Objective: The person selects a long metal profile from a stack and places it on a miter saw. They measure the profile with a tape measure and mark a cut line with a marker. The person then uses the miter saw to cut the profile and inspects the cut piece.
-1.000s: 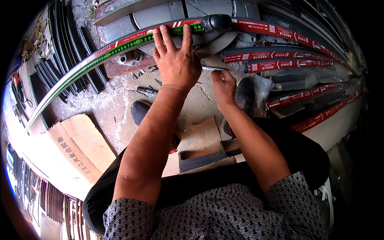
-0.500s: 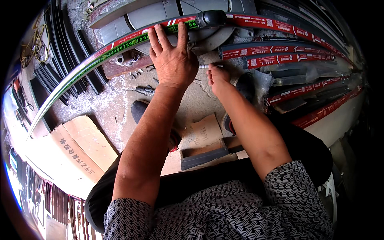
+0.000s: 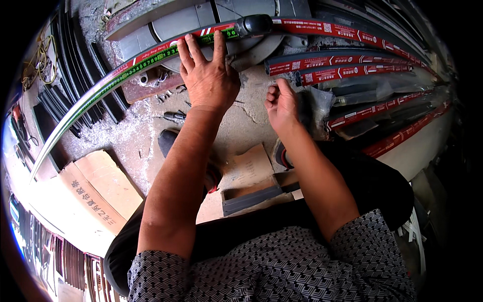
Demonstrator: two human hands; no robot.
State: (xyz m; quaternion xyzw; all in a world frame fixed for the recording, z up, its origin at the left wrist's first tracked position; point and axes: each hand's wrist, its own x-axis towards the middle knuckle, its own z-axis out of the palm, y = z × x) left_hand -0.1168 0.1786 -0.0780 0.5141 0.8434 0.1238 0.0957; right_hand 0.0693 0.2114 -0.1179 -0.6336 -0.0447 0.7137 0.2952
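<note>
A long bar wrapped in red printed film (image 3: 312, 26) lies across the far side, bowed by the lens. Along it stretches the green blade of a tape measure (image 3: 143, 64), whose dark case (image 3: 254, 24) rests on the bar. My left hand (image 3: 210, 83) is laid flat with fingers spread, the fingertips pressing on the blade and bar. To its right and nearer me, my right hand (image 3: 282, 103) is curled closed above the floor. From its fingertips a slim pale stick, like a pen, pokes out, blurred and mostly hidden.
Under the bar sits a grey metal machine (image 3: 181, 22). More red-filmed bars (image 3: 332, 75) lie at the right, dark strips (image 3: 75, 60) at the left. Small metal pieces and pliers-like tools (image 3: 175, 116) litter the floor near my shoes. Cardboard (image 3: 100, 186) lies at lower left.
My right hand has turned, its curled fingers now facing up more, and the stick is harder to see. My left hand stays on the blade; the whole view has shifted slightly.
</note>
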